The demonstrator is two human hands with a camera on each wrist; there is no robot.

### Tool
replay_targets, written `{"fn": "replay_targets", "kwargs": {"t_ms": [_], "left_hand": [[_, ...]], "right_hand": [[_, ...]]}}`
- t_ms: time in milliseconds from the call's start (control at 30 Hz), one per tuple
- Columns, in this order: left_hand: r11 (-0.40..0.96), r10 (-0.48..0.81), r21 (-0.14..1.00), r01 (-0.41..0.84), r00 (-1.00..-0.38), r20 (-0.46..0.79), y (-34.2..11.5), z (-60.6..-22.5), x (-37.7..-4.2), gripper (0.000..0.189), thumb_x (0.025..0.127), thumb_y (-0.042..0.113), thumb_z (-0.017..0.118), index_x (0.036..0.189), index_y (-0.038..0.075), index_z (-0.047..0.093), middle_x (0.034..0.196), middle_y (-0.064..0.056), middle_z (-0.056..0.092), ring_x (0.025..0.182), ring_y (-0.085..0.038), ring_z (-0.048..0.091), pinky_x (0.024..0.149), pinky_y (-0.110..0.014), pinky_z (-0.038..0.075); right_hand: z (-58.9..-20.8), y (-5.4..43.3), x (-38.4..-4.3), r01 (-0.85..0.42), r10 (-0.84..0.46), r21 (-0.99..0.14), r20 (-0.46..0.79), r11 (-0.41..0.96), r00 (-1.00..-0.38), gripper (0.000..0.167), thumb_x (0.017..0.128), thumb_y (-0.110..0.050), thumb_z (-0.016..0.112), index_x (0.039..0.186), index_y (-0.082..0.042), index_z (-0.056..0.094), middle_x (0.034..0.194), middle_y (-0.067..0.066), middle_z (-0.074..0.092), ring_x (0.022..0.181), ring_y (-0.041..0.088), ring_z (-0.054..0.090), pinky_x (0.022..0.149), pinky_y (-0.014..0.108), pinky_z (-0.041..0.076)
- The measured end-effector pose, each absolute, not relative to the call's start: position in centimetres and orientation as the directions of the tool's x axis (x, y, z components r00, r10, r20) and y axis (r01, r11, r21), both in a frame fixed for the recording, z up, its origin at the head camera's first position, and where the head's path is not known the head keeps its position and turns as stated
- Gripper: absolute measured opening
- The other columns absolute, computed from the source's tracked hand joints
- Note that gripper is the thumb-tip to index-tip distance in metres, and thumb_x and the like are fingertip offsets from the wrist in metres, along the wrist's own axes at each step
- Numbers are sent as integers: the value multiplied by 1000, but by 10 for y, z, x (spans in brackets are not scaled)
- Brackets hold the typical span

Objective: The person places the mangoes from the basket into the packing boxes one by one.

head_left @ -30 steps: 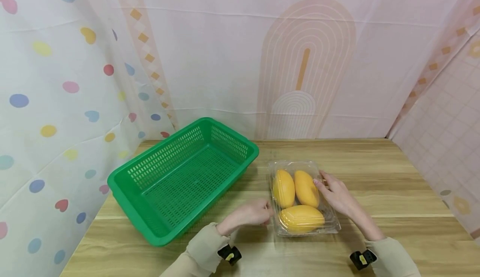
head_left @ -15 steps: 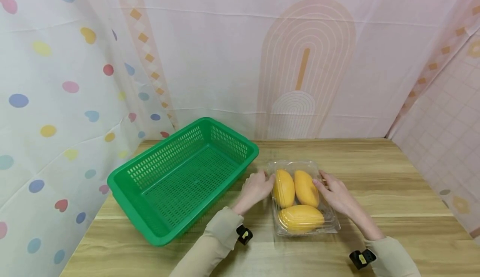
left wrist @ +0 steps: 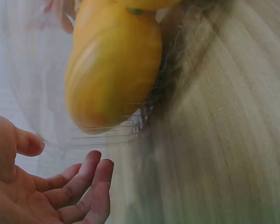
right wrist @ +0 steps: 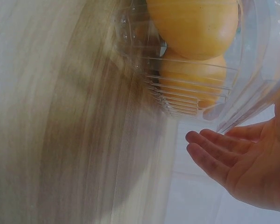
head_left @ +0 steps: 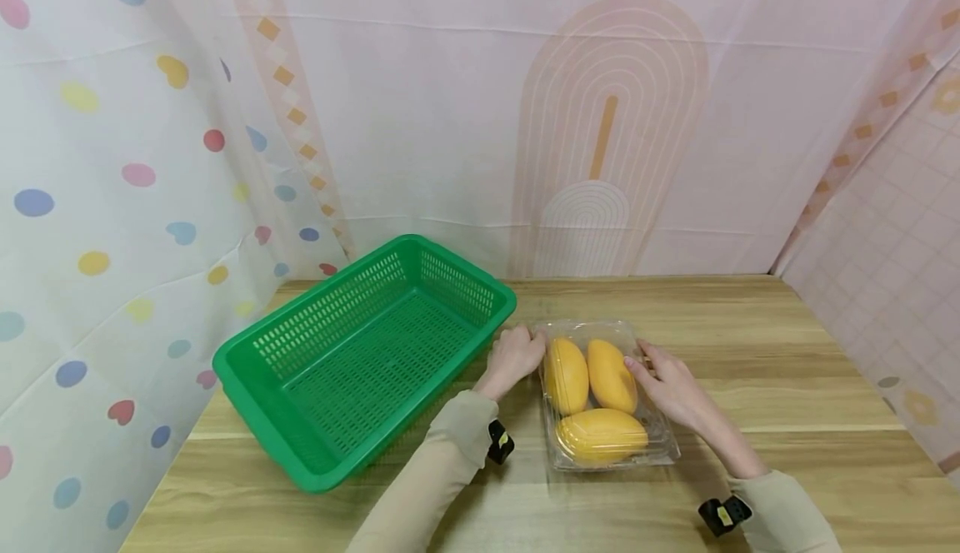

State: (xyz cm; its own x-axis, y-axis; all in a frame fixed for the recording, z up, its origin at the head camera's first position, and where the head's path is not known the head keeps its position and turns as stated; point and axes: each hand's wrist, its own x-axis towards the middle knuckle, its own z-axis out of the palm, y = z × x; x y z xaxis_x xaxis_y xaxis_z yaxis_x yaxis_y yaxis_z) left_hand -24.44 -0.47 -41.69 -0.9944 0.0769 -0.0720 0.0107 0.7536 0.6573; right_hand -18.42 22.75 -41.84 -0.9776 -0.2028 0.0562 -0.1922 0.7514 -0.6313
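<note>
A clear plastic clamshell box (head_left: 660,445) with yellow mangoes (head_left: 602,436) inside sits on the table, its lid down. My left hand (head_left: 514,361) is at the box's far left corner. In the left wrist view its thumb and loosely bent fingers (left wrist: 95,172) are apart, close to the plastic edge. My right hand (head_left: 678,386) rests at the box's right side, with the thumb over the lid's edge. The right wrist view shows its fingers (right wrist: 214,151) nearly straight beside the rim; the thumb is hidden there.
A green perforated plastic basket (head_left: 390,445) stands to the left of the box, close to my left forearm. The wooden table (head_left: 787,353) ends at a patterned curtain (head_left: 450,120) behind and at both sides.
My left hand has moved forward along the box's left side, from its near half to the far corner, and its curled fingers have loosened. The right hand, box and basket stay put.
</note>
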Motion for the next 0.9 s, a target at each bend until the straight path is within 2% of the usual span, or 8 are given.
{"fn": "replay_targets", "kwargs": {"t_ms": [333,567,900], "left_hand": [[618,72,786,-10,-995,-70,-2,-426,-257,47,97,26,40,51,17,30,47,5,28,42,-11,28,40,-23,23],[576,107,817,34,-994,-34,1,-429,-261,49,98,19,39,50,17,30,45,5,26,40,-9,25,39,-21,23],[597,103,800,54,-995,-10,2,-428,-261,47,96,13,40,51,16,28,45,6,25,40,-8,24,40,-20,22]], "right_hand": [[-419,227,-184,-181,-199,-629,43,756,-979,64,103,-35,38,140,16,28,134,38,43,111,49,56,88,51,51],[-419,227,-184,-180,-199,-637,43,750,-979,65,103,-35,37,140,16,28,135,38,42,111,49,55,88,51,51],[-419,227,-183,-181,-199,-640,45,747,-979,65,103,-36,37,141,16,28,136,38,42,111,50,56,88,51,51]]}}
